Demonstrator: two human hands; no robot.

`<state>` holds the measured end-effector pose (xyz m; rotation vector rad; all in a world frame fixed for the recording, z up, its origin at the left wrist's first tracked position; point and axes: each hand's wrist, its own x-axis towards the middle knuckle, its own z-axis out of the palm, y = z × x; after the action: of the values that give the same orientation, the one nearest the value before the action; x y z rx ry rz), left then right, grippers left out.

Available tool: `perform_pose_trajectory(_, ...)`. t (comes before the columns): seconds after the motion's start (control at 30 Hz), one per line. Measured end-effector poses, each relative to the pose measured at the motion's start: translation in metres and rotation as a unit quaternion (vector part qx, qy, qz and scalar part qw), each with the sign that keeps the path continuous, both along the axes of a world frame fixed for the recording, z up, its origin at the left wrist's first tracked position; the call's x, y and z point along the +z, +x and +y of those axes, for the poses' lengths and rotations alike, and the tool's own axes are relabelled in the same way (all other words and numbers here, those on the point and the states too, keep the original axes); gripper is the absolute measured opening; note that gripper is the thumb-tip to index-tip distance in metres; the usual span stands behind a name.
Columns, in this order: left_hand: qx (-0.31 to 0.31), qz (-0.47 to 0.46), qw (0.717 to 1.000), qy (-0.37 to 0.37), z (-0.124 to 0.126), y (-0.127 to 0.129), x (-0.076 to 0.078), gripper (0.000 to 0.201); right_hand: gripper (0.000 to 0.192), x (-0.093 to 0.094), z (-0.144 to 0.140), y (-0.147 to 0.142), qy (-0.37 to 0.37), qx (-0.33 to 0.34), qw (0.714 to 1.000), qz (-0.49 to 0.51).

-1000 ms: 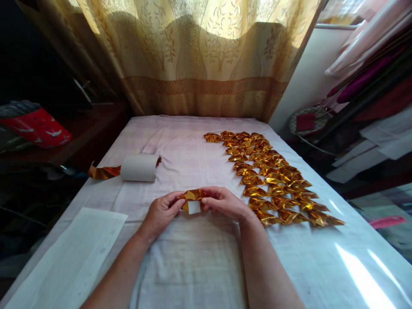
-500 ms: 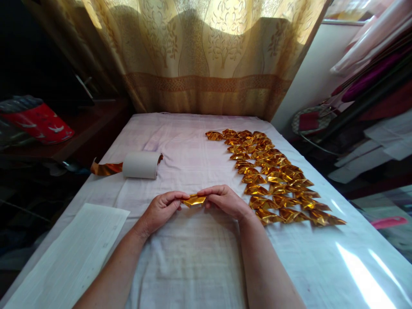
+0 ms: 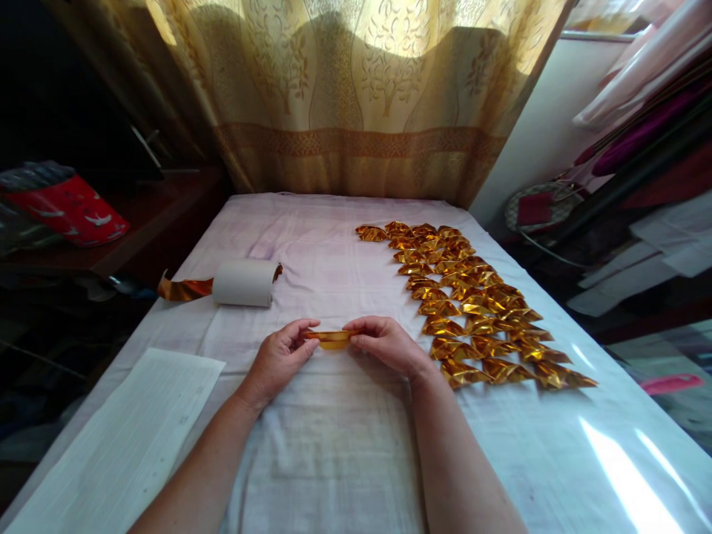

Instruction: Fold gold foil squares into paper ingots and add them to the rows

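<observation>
I am pinching the foil piece (image 3: 329, 339) between my left hand (image 3: 281, 360) and right hand (image 3: 386, 345), and uneven pressure is risking a crooked or torn crease.

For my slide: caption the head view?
Both hands pinch a gold foil strip beside rows of folded gold pieces.

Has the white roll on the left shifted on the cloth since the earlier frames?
No. The white roll lies in the same cloth creases, gold tail toward the table's left edge. Its slight drift in frame matches the curtain: camera motion.
</observation>
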<state>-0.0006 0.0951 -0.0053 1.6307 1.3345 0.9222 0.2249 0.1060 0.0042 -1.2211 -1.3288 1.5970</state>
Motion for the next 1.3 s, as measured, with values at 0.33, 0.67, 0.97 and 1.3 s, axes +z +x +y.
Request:
perform_pose_trajectory(0.33, 0.051, 0.173, 0.964, 0.193, -0.006, 0.006, 0.002, 0.026, 0.028, -0.004, 0.002, -0.007, 0.018, -0.039, 0.998, -0.055)
perform_pose_trajectory(0.67, 0.057, 0.131, 0.982, 0.122, -0.007, 0.008, 0.006, 0.028, 0.028, 0.006, -0.001, -0.007, 0.050, -0.027, 0.995, -0.087)
perform_pose_trajectory(0.97, 0.066, 0.133, 0.982, 0.117, -0.006, 0.007, 0.007, 0.030, 0.032, 0.005, 0.000, -0.008, 0.094, -0.015, 0.989, -0.116)
perform_pose_trajectory(1.3, 0.077, 0.171, 0.975, 0.120, -0.007, 0.009, 0.004, 0.027, 0.029, -0.002, 0.002, -0.019, 0.164, -0.058, 0.957, -0.233)
